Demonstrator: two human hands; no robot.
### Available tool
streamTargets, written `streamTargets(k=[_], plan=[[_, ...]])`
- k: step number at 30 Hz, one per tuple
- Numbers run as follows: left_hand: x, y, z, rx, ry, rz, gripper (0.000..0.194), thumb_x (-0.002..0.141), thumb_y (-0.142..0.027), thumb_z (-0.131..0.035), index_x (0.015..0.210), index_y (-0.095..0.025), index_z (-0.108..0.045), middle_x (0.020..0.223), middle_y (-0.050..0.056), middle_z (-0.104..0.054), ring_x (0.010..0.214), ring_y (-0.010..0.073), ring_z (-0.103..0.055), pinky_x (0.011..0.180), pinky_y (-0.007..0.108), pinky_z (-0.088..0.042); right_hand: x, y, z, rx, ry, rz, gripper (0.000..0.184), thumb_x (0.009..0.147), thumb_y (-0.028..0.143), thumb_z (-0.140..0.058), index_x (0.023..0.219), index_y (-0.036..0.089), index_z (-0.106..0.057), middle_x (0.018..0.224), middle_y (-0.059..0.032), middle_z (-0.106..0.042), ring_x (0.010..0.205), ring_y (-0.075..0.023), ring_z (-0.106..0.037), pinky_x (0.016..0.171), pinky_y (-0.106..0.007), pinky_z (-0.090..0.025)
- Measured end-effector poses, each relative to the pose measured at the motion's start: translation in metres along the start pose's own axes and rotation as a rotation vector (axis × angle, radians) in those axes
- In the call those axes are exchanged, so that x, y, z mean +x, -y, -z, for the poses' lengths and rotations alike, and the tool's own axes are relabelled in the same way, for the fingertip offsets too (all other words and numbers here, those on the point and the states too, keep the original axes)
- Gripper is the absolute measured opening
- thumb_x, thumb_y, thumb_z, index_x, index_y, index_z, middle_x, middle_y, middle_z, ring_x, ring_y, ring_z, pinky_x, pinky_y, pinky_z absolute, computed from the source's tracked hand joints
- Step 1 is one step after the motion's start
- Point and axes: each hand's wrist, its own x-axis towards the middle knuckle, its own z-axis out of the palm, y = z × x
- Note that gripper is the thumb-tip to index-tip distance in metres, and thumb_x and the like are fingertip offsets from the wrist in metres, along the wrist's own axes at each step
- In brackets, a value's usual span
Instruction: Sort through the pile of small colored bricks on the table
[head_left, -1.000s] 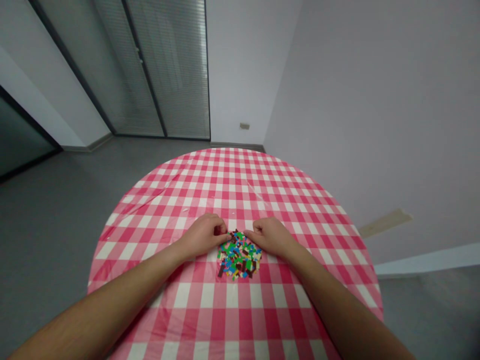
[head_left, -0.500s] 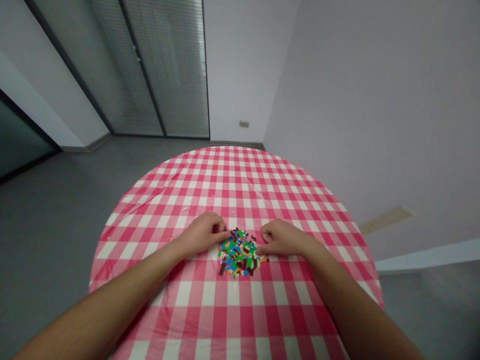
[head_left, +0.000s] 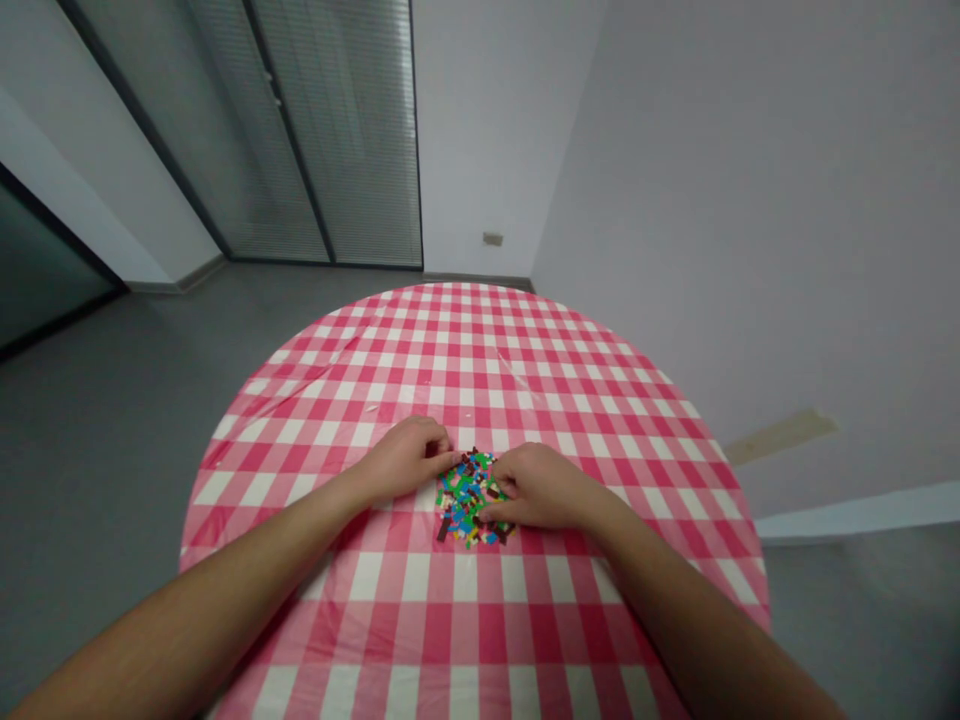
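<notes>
The far half of the round table in its red-and-white checked tablecloth (head_left: 465, 340) lies open beyond the hands, crossed only by low creases and tiny white bits. Near the middle, the way is taken up by the low heap of small coloured pieces (head_left: 465, 500), with the left hand (head_left: 409, 457) at its left edge and the right hand (head_left: 544, 487) over its right side. Bare cloth runs toward the wearer between the two forearms, which bar sideways passage low over the near part; outside the right forearm, a strip of cloth is free.
</notes>
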Motion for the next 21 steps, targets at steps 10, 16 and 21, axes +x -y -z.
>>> streamTargets(k=[10, 16, 21], plan=[[0.0007, 0.0007, -0.0007, -0.045, -0.004, 0.001, 0.032, 0.089, -0.031, -0.060, 0.061, -0.018, -0.052, 0.061, -0.001, -0.055, 0.060, 0.0135, -0.049, 0.061, 0.029, -0.033, 0.0008, 0.0033, -0.0033, 0.045, 0.005, 0.001, 0.048, 0.077, 0.051, -0.074, 0.058, 0.017, -0.046, 0.055, 0.0037, -0.046, 0.052, -0.0092, -0.034, 0.052, -0.028, -0.017], [0.0008, 0.0048, -0.0016, -0.054, 0.003, -0.013, 0.033, 0.089, -0.032, -0.060, 0.061, -0.019, -0.051, 0.061, -0.001, -0.054, 0.059, 0.0138, -0.048, 0.058, 0.029, -0.031, -0.0010, -0.0025, -0.0029, 0.022, 0.021, -0.010, 0.044, 0.079, 0.049, -0.071, 0.059, 0.018, -0.048, 0.054, 0.0036, -0.045, 0.052, -0.0097, -0.033, 0.053, -0.029, -0.017], [0.0007, 0.0043, -0.0002, -0.047, 0.021, -0.006, 0.031, 0.089, -0.032, -0.060, 0.062, -0.018, -0.052, 0.062, -0.001, -0.056, 0.061, 0.0137, -0.050, 0.059, 0.029, -0.033, 0.0000, -0.0032, -0.0026, 0.017, -0.007, -0.039, 0.048, 0.081, 0.052, -0.070, 0.057, 0.017, -0.047, 0.053, 0.0033, -0.044, 0.051, -0.0094, -0.032, 0.052, -0.029, -0.016]])
